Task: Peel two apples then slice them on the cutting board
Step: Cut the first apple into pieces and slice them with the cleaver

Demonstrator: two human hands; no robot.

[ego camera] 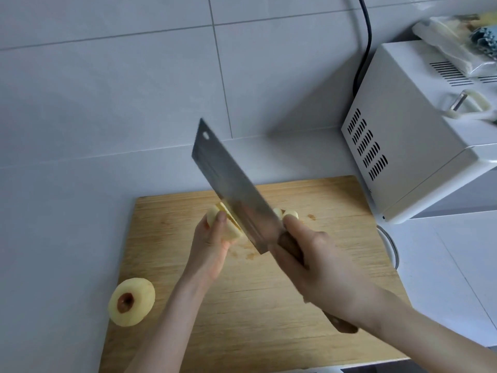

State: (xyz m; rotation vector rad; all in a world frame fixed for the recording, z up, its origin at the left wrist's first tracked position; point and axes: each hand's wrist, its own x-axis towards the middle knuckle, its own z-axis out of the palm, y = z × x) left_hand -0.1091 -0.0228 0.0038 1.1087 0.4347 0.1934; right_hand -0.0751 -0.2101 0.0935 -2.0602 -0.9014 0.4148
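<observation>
Tan wood-grain cutting board (309,305); pale-yellow peeled apple (131,301) w/ brown core; silver cleaver (231,184), brown handle; white microwave (411,135).

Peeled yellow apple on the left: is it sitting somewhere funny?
A little. The round peeled yellow apple sits right at the left edge of the wooden cutting board, poking slightly over it, so it might roll off.
</observation>
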